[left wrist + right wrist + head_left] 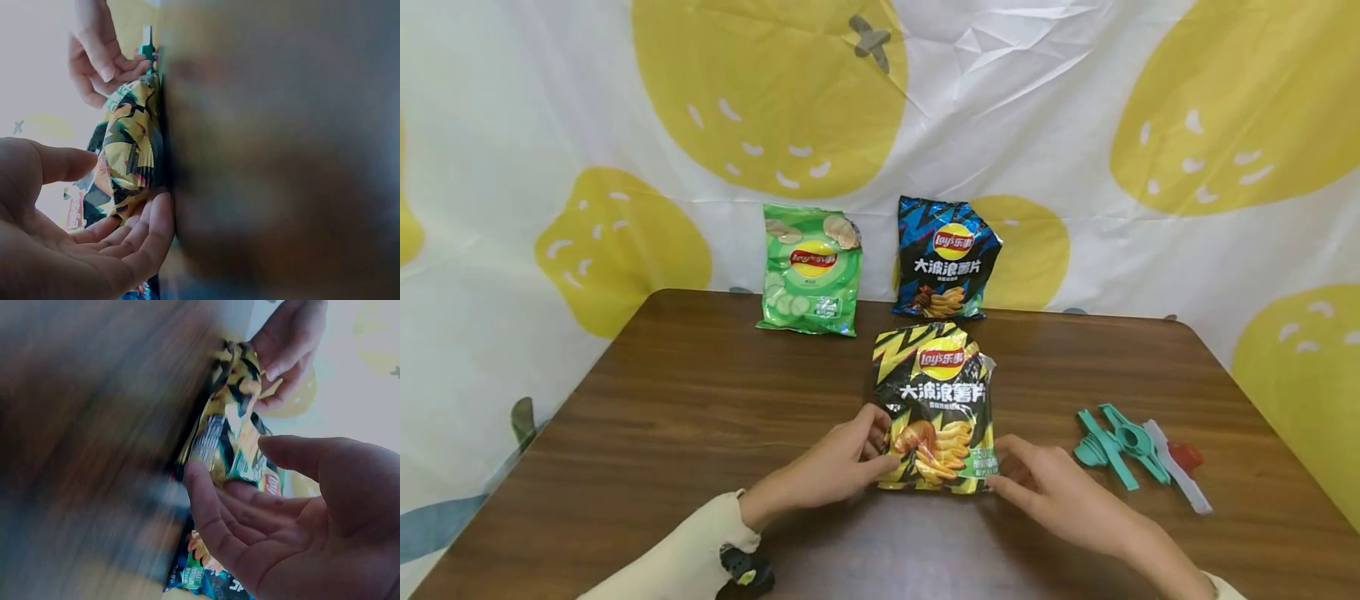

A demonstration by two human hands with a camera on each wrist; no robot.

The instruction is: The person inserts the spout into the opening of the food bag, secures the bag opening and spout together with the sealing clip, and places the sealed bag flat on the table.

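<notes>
A black and yellow bag of Lay's chips (934, 417) stands in the middle of the table, its bottom edge toward me and its top right corner torn. At its left side my left hand (831, 467) touches the edge with loosely bent fingers, thumb in front. My right hand (1067, 496) is at the lower right edge, fingers against the side. In the left wrist view the left thumb and fingers (156, 234) stand wide apart around the bag (125, 140). The right wrist view shows the right hand (300, 519) likewise spread beside it.
Behind stand a green Lay's bag (811, 275) and a blue and black one (946, 262), near the fruit-patterned cloth (1000, 100). On the right of the brown table (700, 400) lie teal squeezer-like tools (1123, 446), a whitish strip (1178, 471) and a red piece (1186, 456).
</notes>
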